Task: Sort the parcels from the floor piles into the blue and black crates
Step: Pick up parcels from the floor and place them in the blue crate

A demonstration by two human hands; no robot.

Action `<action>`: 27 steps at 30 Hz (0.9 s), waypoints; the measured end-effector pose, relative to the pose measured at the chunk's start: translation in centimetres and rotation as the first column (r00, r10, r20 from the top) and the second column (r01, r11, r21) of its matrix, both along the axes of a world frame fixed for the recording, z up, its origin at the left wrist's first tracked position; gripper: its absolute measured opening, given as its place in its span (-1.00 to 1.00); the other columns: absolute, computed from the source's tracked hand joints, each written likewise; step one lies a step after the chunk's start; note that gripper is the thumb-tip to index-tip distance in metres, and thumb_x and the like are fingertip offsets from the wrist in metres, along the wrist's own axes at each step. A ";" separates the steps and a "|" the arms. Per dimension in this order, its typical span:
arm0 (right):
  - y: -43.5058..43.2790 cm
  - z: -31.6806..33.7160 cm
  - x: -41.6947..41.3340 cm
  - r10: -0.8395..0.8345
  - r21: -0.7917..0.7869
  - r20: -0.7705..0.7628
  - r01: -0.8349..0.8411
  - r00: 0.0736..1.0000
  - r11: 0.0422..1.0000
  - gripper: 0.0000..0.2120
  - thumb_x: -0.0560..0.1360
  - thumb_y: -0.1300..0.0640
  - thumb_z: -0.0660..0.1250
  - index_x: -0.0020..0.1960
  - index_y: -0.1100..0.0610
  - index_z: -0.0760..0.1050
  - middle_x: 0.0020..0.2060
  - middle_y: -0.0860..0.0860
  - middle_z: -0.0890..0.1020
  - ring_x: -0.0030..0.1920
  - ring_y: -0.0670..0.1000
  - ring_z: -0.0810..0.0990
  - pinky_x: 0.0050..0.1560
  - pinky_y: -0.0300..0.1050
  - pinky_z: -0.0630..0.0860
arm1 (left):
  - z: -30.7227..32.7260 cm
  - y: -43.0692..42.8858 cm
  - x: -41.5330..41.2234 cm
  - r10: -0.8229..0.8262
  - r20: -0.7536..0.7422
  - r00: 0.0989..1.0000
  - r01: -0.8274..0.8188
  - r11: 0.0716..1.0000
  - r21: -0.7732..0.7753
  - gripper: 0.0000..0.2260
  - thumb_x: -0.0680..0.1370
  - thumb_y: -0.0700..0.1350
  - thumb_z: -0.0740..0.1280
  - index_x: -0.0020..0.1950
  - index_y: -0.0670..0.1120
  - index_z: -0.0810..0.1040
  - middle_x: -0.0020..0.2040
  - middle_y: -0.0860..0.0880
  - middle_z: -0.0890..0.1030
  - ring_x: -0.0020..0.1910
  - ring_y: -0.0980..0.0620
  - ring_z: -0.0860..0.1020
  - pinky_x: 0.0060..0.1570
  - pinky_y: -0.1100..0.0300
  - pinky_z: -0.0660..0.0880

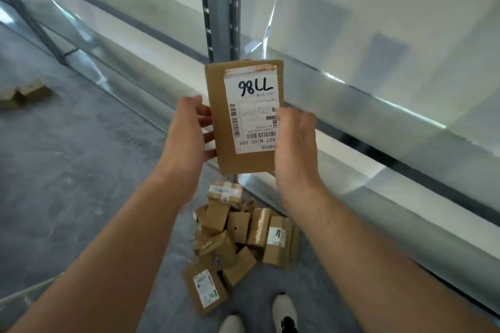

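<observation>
So both hands are holding one flat parcel (244,116) up by its side edges, left hand (186,132) and right hand (295,143), probably reading the label (253,108). More parcels are sitting piled on the floor (67,170) below; crates aren't showing.

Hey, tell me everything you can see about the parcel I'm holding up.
The parcel is a flat brown cardboard box, held upright in the air above the floor pile. A white shipping label covers most of its front, with barcodes, printed lines that look upside down, and black marker reading 98LL as held. The left hand grips its left edge, the right hand its right edge.
</observation>
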State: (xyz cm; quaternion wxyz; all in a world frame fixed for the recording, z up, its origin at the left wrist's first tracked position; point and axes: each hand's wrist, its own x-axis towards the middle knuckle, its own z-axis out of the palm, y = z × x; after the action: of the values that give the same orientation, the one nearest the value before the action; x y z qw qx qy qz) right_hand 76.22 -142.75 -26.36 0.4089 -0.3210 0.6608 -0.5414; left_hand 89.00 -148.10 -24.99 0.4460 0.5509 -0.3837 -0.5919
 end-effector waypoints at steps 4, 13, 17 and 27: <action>0.9 9.3 -0.5 -0.057 -0.079 -0.066 0.052 0.996 0.996 -0.70 0.70 -0.22 0.13 0.24 -0.02 0.37 0.11 -0.10 0.58 0.04 -0.15 0.64 -0.26 -0.35 0.59 | 9.9 0.6 -0.3 -0.046 -0.023 0.999 0.043 0.994 -0.104 -0.71 0.65 0.08 0.10 -0.12 -0.05 0.45 -0.25 0.01 0.67 -0.08 -0.06 0.65 -0.01 -0.03 0.57; 6.3 29.3 -5.0 -0.171 -0.290 -0.217 0.104 0.961 0.951 -0.61 0.76 -0.18 0.06 0.26 0.08 0.48 0.05 -0.09 0.67 0.04 -0.08 0.68 -0.35 -0.49 0.50 | 30.3 6.1 -4.6 -0.142 -0.063 0.988 0.113 0.937 -0.331 -0.70 0.68 0.07 0.09 -0.12 -0.04 0.48 -0.34 0.06 0.67 -0.16 -0.02 0.65 -0.07 0.05 0.56; 10.6 35.9 -7.2 -0.207 -0.368 -0.248 0.106 0.946 0.924 -0.68 0.74 -0.23 0.05 0.31 -0.04 0.37 0.23 -0.07 0.59 0.10 -0.07 0.61 -0.29 -0.38 0.50 | 36.5 9.8 -7.1 -0.184 -0.072 0.980 0.137 0.896 -0.423 -0.70 0.69 0.09 0.09 -0.04 -0.05 0.50 -0.08 -0.05 0.70 -0.04 -0.09 0.70 0.01 0.01 0.61; 19.7 44.7 -11.5 -0.505 -0.580 -0.344 0.244 0.791 0.777 -0.60 0.68 -0.28 0.05 0.38 -0.14 0.42 0.32 -0.06 0.57 0.17 -0.07 0.61 -0.17 -0.34 0.58 | 45.0 16.6 -12.6 -0.465 -0.108 0.879 0.308 0.725 -0.616 -0.72 0.66 0.09 0.09 0.00 -0.03 0.51 -0.08 -0.05 0.70 -0.07 -0.05 0.69 -0.04 0.03 0.57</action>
State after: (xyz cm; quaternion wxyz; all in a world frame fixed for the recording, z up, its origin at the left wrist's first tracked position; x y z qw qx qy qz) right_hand 64.70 -123.01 18.32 0.0116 -0.3976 0.6266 -0.6701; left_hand 76.39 -131.55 20.00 0.5036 0.2137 -0.5924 -0.5914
